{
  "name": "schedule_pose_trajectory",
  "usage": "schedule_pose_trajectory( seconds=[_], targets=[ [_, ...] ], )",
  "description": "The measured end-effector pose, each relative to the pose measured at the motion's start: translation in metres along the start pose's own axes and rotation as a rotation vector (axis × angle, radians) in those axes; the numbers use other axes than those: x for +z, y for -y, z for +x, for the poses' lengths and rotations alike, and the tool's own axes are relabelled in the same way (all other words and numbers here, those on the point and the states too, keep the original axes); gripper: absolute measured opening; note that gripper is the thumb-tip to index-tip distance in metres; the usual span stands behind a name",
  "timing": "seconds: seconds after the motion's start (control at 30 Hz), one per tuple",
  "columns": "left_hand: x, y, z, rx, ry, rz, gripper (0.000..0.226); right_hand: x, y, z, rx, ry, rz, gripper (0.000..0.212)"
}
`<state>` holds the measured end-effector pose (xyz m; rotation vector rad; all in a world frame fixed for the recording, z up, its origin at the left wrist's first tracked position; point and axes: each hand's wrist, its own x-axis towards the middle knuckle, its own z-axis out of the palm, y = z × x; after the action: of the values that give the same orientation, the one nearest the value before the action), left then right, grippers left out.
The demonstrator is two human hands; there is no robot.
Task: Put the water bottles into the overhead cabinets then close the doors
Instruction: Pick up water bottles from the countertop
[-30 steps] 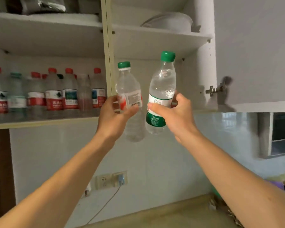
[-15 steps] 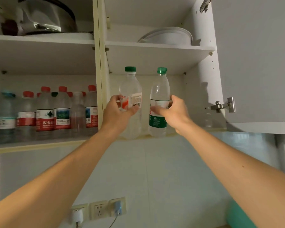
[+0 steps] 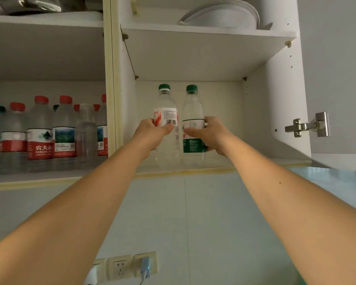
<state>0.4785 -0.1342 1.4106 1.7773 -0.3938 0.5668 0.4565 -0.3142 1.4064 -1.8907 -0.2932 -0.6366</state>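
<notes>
The task looks partly done. The left compartment's lower shelf (image 3: 39,177) already carries a row of stored bottles (image 3: 39,132), and two more are being set into the right compartment. The left hand (image 3: 150,134) grips the red-and-white-labelled bottle (image 3: 165,112) around its middle, thumb across the barcode, and the right hand (image 3: 214,134) grips the green-labelled bottle (image 3: 193,118) the same way. Both stand upright, side by side and nearly touching, over the right lower shelf (image 3: 255,161) towards its back; whether their bases rest on it I cannot tell. Left to do, by my judgement: let go of both, bring up any further bottles out of view, and swing the doors shut. The right door (image 3: 337,79) stands wide open on its hinge (image 3: 306,125); the left door is not in view. Counted: two green-capped bottles in the hands; in the left compartment about eight bottles, most red-capped, some only showing as caps behind the front row, so the count is loose. One stack of white plates (image 3: 220,15) sits on the upper right shelf.
</notes>
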Motion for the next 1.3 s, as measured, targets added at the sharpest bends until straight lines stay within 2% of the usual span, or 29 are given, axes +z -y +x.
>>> schedule_pose_trajectory(
  seconds=[0.23,0.43,0.57,0.63,0.7,0.83,0.93,1.03,1.3],
  targets=[
    [0.008,0.008,0.018,-0.016,-0.049,0.057,0.048,0.003,-0.008,0.012,0.003,0.028,0.050,0.045],
    [0.004,0.006,0.013,-0.085,0.021,0.051,0.057,0.004,-0.008,0.010,0.022,0.031,-0.025,0.033],
    [-0.006,0.004,0.004,-0.122,0.046,0.078,0.060,-0.003,0.001,0.004,0.045,0.023,-0.271,0.058],
    [-0.009,0.001,-0.008,-0.066,-0.009,0.135,0.061,0.000,0.004,-0.006,-0.023,-0.078,-0.331,0.071],
    [-0.015,-0.003,-0.028,0.054,-0.101,0.212,0.056,0.005,0.004,-0.021,-0.144,-0.234,-0.388,0.070],
    [-0.033,-0.003,-0.081,0.442,-0.194,0.158,0.028,0.017,0.002,-0.066,-0.364,-0.374,-0.308,0.036],
    [-0.047,0.011,-0.119,0.535,-0.148,0.125,0.022,0.033,-0.005,-0.112,-0.506,-0.415,-0.217,0.019],
    [-0.056,0.036,-0.149,0.492,-0.100,0.108,0.024,0.053,-0.023,-0.157,-0.509,-0.358,-0.169,0.014],
    [-0.067,0.145,-0.234,0.154,0.019,0.039,0.015,0.105,-0.111,-0.246,-0.166,-0.017,-0.293,0.018]
  ],
)
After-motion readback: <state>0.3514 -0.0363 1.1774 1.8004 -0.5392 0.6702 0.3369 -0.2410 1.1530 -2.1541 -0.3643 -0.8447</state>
